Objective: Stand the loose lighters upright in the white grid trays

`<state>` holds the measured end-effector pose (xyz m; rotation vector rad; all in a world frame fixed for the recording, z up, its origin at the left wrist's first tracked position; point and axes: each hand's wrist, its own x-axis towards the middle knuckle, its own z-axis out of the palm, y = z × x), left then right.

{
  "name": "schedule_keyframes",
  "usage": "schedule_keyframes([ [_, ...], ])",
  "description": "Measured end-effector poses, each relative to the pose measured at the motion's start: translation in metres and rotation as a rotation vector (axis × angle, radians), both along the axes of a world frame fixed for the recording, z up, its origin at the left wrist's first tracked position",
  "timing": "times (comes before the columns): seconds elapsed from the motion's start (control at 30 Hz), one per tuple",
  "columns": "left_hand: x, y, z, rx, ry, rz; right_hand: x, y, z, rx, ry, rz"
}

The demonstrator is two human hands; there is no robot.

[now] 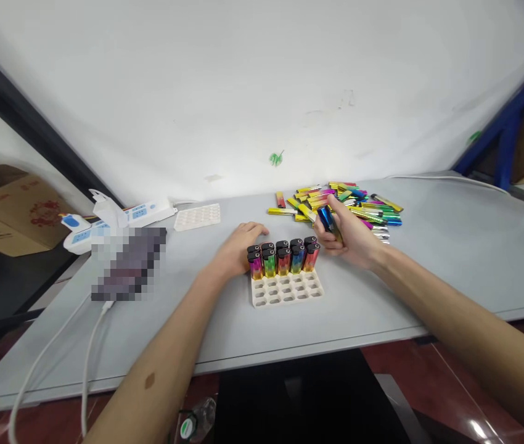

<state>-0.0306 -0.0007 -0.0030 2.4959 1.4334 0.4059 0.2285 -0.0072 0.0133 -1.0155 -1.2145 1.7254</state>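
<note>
In the middle of the table stands a white tray (288, 290) with rows of oval holes. Its far rows hold several upright lighters (283, 262) with black tops and shiny coloured bodies; the near holes show no lighters. My left hand (238, 250) rests by the left end of these lighters, fingers stretched out and holding nothing. Whether it touches them I cannot tell. My right hand (347, 234) is closed round a shiny blue lighter (329, 222), tilted, in front of a pile of loose metallic-coloured lighters (322, 197).
A second white tray (197, 217) lies at the back left. Near it are a white power strip (144, 213) with plugs and a blurred-out dark device (132, 265) with a white cable (90, 345). A cardboard box (21, 206) stands at far left. A white wall (243, 92) backs the table.
</note>
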Motion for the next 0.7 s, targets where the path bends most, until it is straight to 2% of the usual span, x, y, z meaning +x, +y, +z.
schedule_keyframes([
  [0.47,0.0010,-0.0020,0.0041,-0.026,0.000,0.026,-0.0016,0.0004,0.0054,-0.046,0.064,-0.093],
  [0.7,0.0014,-0.0009,0.0053,-0.031,0.011,0.021,0.0003,0.0006,0.0051,-0.023,0.064,-0.070],
])
